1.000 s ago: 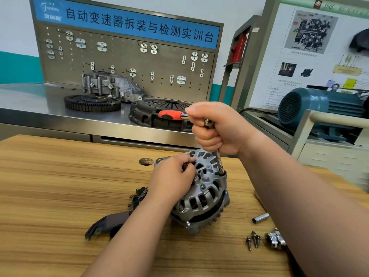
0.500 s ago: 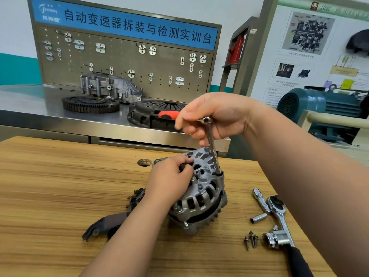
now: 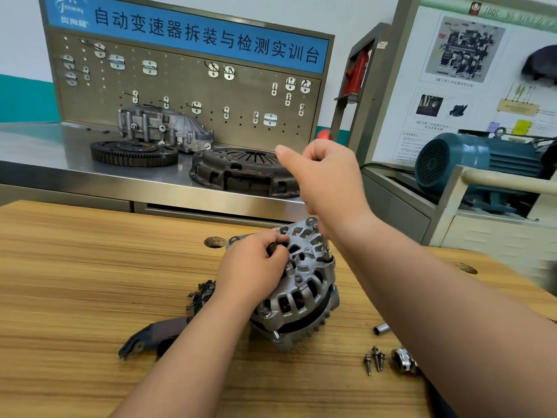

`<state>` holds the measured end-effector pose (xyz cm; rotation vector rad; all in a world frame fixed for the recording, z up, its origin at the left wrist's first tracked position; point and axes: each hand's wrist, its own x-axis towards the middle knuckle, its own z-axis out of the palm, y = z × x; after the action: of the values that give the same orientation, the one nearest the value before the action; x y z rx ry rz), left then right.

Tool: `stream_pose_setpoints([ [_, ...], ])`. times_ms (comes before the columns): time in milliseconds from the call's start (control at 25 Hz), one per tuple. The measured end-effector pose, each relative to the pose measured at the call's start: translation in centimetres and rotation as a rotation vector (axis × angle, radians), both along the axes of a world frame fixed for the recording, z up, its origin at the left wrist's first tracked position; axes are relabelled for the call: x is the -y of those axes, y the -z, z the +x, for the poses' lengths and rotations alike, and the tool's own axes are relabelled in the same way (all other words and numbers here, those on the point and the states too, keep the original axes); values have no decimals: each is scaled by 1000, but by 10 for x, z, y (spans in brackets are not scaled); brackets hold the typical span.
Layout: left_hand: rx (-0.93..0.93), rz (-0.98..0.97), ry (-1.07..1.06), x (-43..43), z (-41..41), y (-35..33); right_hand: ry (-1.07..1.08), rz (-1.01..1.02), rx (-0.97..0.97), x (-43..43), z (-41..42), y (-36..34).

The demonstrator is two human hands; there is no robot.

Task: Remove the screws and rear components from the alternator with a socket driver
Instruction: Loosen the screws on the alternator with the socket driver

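The silver alternator [image 3: 301, 297] sits tilted on the wooden table [image 3: 75, 282], rear housing up. My left hand [image 3: 250, 267] grips its upper left side, fingers curled onto the housing. My right hand [image 3: 328, 176] is above it, wrapped around the socket driver. The driver's metal shaft and socket [image 3: 326, 250] stand on a bolt at the housing's right rim. A bit of the red handle [image 3: 324, 134] shows behind my knuckles. Three loose screws [image 3: 375, 359] lie to the right.
A black cover piece [image 3: 150, 336] and a small dark component [image 3: 202, 294] lie left of the alternator. A loose socket [image 3: 381, 328] and a ratchet head [image 3: 404, 360] lie by my right forearm. A clutch plate [image 3: 241, 170], flywheel [image 3: 132, 152] and blue motor [image 3: 470, 158] stand behind.
My right hand has turned the driver, so the red handle swung from the left of my fist to behind it. My left hand keeps its hold on the alternator.
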<state>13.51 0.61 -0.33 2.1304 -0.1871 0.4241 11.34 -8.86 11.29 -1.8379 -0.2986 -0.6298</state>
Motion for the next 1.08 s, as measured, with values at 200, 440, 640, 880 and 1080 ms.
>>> stream_pose_setpoints([
  [200, -24, -7, 5, -1, 0, -1, -338, -192, -361, 2, 10, -15],
  [440, -13, -26, 23, -2, -1, 0, -877, -146, -654, 22, 19, -25],
  [640, -16, -15, 15, -2, -1, -1, -448, -156, -423, 13, 17, -14],
  [880, -9, -12, 22, -2, -2, -2, -44, -118, -30, 1, 8, 1],
  [1080, -7, -35, 37, -4, 2, -2, -620, -177, -436, 16, 19, -17],
])
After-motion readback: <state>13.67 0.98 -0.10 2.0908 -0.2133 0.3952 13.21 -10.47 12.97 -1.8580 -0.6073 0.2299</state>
